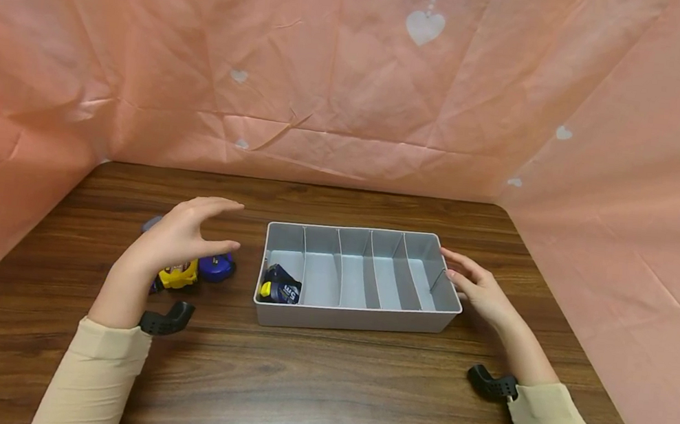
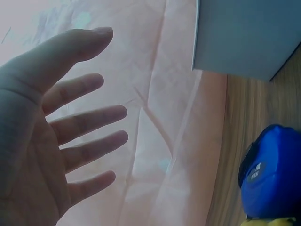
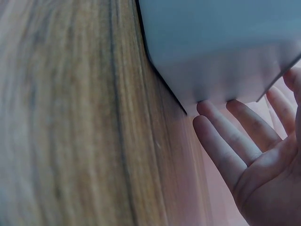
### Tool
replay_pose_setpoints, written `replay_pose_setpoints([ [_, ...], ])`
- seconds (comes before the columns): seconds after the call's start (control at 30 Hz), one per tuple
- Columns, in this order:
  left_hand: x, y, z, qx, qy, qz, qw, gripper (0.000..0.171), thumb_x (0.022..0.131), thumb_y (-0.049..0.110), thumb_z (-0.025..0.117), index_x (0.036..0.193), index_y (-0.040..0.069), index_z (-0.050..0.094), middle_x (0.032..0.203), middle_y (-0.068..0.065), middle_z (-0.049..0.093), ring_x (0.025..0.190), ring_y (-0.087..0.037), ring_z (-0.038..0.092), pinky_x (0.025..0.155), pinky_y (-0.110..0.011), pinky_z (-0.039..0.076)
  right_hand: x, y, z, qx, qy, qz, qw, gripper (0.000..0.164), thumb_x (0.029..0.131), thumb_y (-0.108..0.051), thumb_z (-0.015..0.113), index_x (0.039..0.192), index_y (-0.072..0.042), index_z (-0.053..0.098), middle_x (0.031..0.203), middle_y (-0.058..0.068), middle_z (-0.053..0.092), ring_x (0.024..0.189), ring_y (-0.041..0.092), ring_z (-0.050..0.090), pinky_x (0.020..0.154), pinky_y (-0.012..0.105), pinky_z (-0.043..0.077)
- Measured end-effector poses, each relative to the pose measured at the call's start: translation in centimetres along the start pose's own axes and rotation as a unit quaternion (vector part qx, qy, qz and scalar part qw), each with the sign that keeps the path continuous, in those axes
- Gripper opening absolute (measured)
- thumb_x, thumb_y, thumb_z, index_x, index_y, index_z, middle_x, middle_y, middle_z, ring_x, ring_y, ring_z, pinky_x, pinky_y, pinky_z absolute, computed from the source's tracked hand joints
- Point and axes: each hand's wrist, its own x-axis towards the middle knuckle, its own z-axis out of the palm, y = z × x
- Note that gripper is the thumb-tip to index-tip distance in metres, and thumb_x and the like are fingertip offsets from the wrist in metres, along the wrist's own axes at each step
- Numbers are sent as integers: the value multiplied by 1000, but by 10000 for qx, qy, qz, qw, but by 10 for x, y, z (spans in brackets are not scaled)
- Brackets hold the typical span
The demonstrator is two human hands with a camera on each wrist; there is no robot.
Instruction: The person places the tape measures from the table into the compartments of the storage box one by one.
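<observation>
A grey box with a row of compartments stands on the table. Its leftmost compartment holds a dark tape measure with a yellow part and "5m" on it. My right hand rests against the box's right end, fingers extended, with fingertips at the wall in the right wrist view. Left of the box, my left hand hovers with thumb and fingers spread and nothing between them. Beneath it lie a blue tape measure and a yellow tape measure, partly hidden by the hand.
A greyish rounded item shows behind my left hand, mostly covered. The brown wooden table is bordered at the back and sides by a pink cloth with white hearts.
</observation>
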Motion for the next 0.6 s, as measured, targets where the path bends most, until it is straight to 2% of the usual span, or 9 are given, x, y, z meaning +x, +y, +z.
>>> replay_pose_setpoints([
  [0.23, -4, -7, -8, -52, 110, -411, 9991, 64, 80, 29, 79, 136, 11, 53, 137, -13, 49, 128, -35, 40, 101, -57, 31, 0, 0, 0, -14, 25, 15, 10000, 51, 101, -18, 50, 147, -1, 33, 133, 34, 42, 99, 6, 60, 77, 30, 53],
  [0.4, -10, -12, -15, -30, 124, -776, 9969, 67, 81, 38, 77, 137, 14, 52, 139, -12, 47, 129, -36, 37, 101, -58, 29, 0, 0, 0, -33, 45, 19, 10000, 51, 101, -18, 50, 147, -1, 34, 132, 34, 42, 98, 6, 59, 76, 30, 53],
  [0.6, -13, -21, -20, 17, 220, -844, 9962, 66, 82, 38, 76, 138, 13, 51, 139, -13, 47, 129, -36, 38, 100, -56, 30, 0, 0, -1, -39, 23, 22, 10000, 52, 101, -18, 50, 147, -1, 33, 134, 34, 42, 99, 6, 59, 76, 31, 53],
])
